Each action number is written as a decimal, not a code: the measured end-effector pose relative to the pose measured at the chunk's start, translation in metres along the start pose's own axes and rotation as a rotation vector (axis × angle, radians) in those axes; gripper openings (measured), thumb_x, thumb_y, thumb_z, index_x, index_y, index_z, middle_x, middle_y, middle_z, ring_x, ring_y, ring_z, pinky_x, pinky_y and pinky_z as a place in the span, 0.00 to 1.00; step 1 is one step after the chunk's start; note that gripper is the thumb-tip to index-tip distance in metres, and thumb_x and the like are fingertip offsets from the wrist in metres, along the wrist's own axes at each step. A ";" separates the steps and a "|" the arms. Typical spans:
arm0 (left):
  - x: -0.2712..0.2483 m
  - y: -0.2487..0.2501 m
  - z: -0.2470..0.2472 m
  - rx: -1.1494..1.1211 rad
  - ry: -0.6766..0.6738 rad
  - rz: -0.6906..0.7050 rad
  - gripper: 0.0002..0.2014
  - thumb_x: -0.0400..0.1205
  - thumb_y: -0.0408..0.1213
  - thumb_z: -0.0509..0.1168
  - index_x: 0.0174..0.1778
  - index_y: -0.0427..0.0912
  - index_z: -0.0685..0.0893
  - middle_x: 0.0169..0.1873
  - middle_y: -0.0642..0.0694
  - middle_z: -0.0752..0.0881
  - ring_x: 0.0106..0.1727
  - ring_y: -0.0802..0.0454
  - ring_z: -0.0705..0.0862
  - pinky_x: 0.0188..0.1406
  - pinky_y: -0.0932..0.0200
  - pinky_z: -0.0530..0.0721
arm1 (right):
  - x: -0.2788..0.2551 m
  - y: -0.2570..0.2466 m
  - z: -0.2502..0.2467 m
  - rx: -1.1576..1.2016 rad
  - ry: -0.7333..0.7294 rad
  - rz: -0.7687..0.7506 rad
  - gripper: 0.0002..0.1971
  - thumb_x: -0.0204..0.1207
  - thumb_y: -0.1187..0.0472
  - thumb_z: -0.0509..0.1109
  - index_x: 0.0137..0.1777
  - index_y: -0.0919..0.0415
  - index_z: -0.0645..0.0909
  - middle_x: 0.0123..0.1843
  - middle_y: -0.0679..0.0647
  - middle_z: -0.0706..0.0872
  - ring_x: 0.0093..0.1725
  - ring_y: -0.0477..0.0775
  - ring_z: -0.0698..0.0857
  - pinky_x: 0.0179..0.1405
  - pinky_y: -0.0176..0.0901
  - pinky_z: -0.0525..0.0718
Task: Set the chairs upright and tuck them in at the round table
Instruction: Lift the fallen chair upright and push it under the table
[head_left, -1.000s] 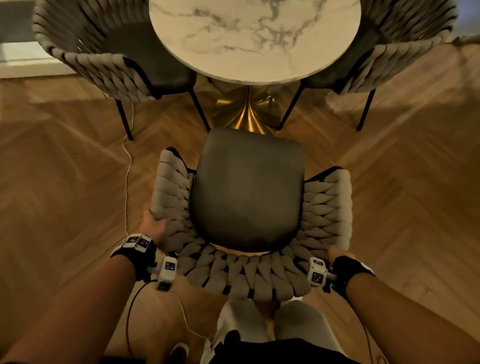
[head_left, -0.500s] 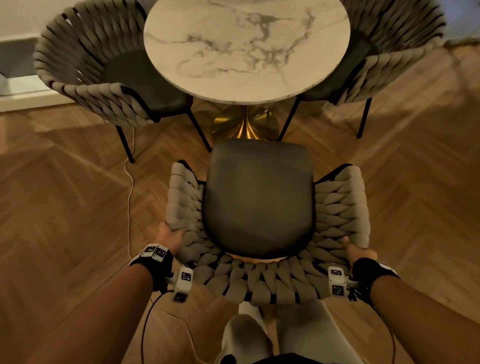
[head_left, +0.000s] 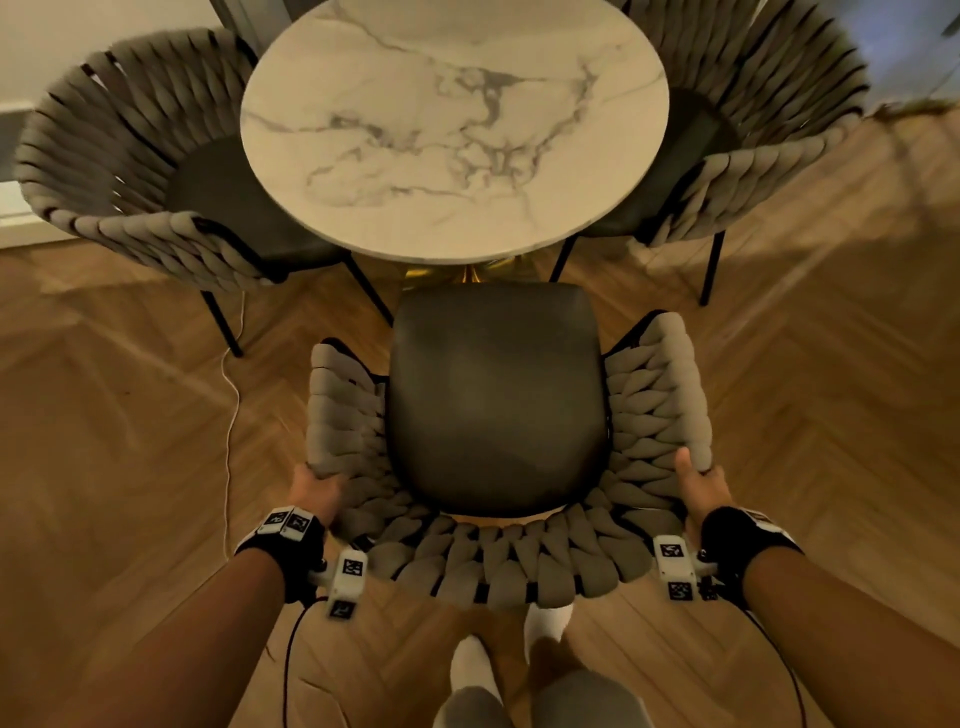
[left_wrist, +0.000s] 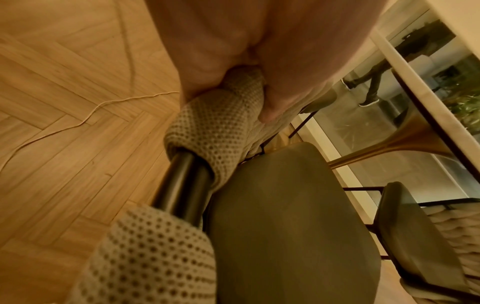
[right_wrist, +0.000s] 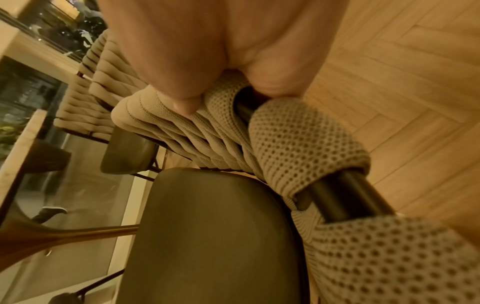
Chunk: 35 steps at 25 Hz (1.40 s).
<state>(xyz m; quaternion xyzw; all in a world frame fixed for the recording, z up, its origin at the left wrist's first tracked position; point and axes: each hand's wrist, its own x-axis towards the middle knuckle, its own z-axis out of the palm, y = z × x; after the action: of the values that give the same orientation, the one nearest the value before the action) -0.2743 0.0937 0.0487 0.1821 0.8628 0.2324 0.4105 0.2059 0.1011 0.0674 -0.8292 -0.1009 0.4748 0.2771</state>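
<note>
An upright chair with a dark seat and grey woven back stands in front of me, its seat front near the rim of the round marble table. My left hand grips the woven left arm of the chair, thumb over the weave. On the other side my right hand grips the woven right arm the same way. Two more woven chairs stand upright, one at the left and one at the right, seats partly under the tabletop.
The table stands on a gold pedestal. A thin pale cable runs across the herringbone wood floor left of the held chair. My legs and feet are right behind the chair back. A glass wall lies beyond the table.
The chair has slid forward toward the table with both hands on it, so its seat front now sits close to the table rim. I have stepped closer too.
</note>
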 end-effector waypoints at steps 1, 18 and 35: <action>0.003 0.007 0.003 0.013 0.027 0.002 0.25 0.76 0.33 0.71 0.67 0.35 0.71 0.62 0.30 0.82 0.61 0.30 0.82 0.62 0.34 0.83 | 0.005 -0.010 0.005 0.019 -0.017 -0.003 0.35 0.81 0.42 0.67 0.80 0.63 0.65 0.77 0.67 0.75 0.72 0.70 0.78 0.71 0.68 0.79; 0.031 0.048 0.012 -0.081 0.039 -0.042 0.31 0.76 0.50 0.71 0.72 0.46 0.68 0.64 0.35 0.82 0.62 0.31 0.83 0.62 0.31 0.83 | 0.022 -0.075 0.056 -0.120 0.022 -0.079 0.40 0.80 0.37 0.63 0.85 0.59 0.61 0.82 0.65 0.71 0.77 0.72 0.73 0.73 0.64 0.74; -0.012 0.033 0.038 -0.225 0.046 -0.072 0.28 0.80 0.48 0.65 0.71 0.39 0.64 0.67 0.31 0.78 0.66 0.29 0.80 0.65 0.29 0.81 | 0.019 -0.078 0.050 -0.219 0.096 -0.071 0.35 0.85 0.42 0.58 0.85 0.65 0.59 0.81 0.72 0.70 0.77 0.76 0.71 0.73 0.66 0.70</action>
<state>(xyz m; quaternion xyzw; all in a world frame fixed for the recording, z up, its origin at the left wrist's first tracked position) -0.2326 0.1240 0.0530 0.0987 0.8464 0.3169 0.4165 0.1813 0.1915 0.0771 -0.8722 -0.1682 0.4107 0.2059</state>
